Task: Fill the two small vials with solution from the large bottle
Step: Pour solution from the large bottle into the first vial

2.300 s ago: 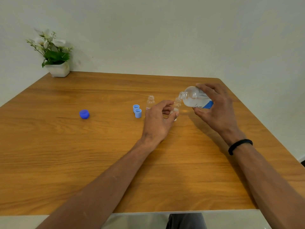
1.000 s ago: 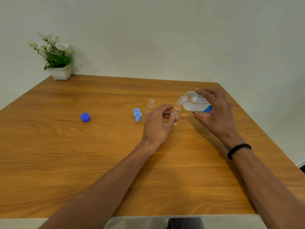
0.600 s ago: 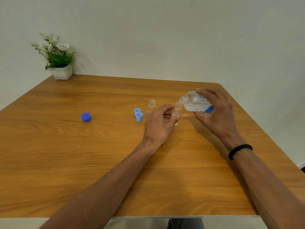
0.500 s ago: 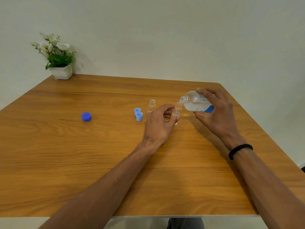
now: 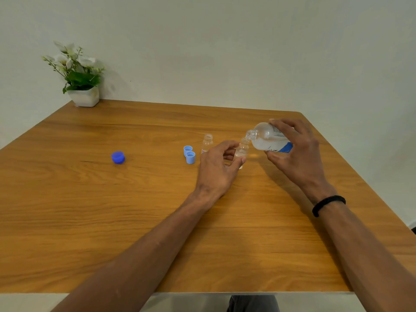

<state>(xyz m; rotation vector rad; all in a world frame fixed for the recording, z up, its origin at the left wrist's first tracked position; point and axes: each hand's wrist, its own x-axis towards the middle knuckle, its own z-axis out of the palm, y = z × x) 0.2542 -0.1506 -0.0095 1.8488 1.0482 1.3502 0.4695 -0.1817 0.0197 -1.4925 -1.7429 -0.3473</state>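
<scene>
The bottle [image 5: 269, 139] is clear, with a blue and white label, and lies tipped nearly level in the air above the table [image 5: 90, 210], its open mouth pointing left and sitting right at the mouth of vial 1 [image 5: 242, 149]; clear liquid fills the lower side of the bottle; whether any stream is passing into the vial is too fine to tell. The right hand [image 5: 297, 154] grasps the bottle around its body, fingers curled over the top and thumb under the label. Vial 1 stands upright near the middle of the table, right of centre; the left hand [image 5: 219, 170] holds it, thumb on the near side and fingers curled round the far side, so the lower part of the vial is partly hidden; how full it is cannot be read.

Vial 2 [image 5: 207, 144] stands upright and uncapped just left of the left hand, apart from it, with a small label low on its side. Just left of vial 2 sit 2 light blue caps [image 5: 189, 154], open side up and touching one another. Well to the left lies a darker blue cap [image 5: 118, 157], alone on the wood.

A black band [image 5: 328, 204] circles the right wrist. At the far left corner of the table, against the pale wall, stands a plant [image 5: 77, 70] with white flowers in a white pot.
</scene>
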